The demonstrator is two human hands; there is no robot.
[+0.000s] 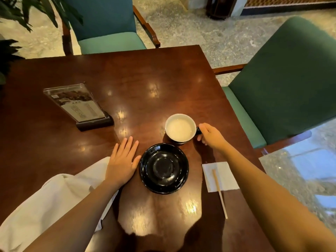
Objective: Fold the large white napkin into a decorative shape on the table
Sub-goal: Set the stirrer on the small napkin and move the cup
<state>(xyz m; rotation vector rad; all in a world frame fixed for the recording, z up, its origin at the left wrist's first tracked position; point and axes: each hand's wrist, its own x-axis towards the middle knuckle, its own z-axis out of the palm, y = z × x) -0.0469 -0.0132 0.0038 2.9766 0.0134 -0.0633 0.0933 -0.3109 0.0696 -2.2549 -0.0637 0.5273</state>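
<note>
The large white napkin [51,202] lies crumpled at the near left of the dark wooden table [138,79], partly under my left forearm. My left hand [121,160] rests flat with fingers spread, its palm on the napkin's far end and its fingertips on the wood. My right hand [210,134] grips the dark handle of a cup [180,128] filled with pale milky liquid. The cup stands on the table just beyond an empty black saucer [164,168].
A small paper napkin [225,174] with a wooden stirrer [220,193] lies right of the saucer. A clear menu stand [78,105] sits at left. Teal chairs stand at the far side [107,24] and right [283,84]. Plant leaves [14,13] at far left.
</note>
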